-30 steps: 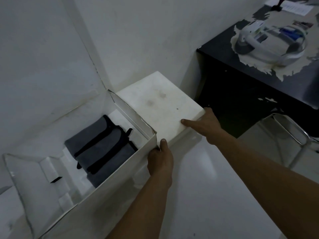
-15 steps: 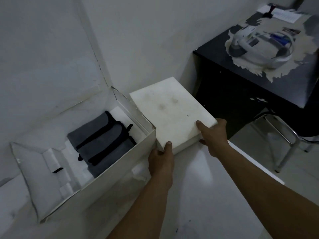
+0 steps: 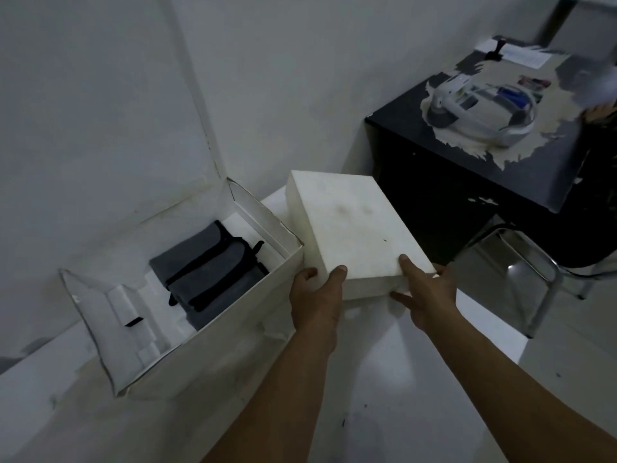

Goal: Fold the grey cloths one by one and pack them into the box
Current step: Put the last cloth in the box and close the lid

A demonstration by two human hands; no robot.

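Note:
An open white box [image 3: 213, 349] stands on the white table, left of centre. Inside it lie folded grey cloths [image 3: 213, 272] with black edging, stacked side by side on a white foam insert. A thick white foam block [image 3: 350, 228] is lifted above the table just right of the box. My left hand [image 3: 315, 295] grips its near left corner, thumb on top. My right hand [image 3: 424, 292] holds its near right corner, thumb on top and fingers underneath.
The white table [image 3: 400, 379] carries the box and ends at the right. A black desk [image 3: 467, 182] with a white headset [image 3: 480, 108] and papers stands at the back right. A metal stool [image 3: 521, 272] sits below it. A white wall rises behind the box.
Both hands have lifted the foam block off the table and tilted it up. My right hand slid from the block's side to its near right corner.

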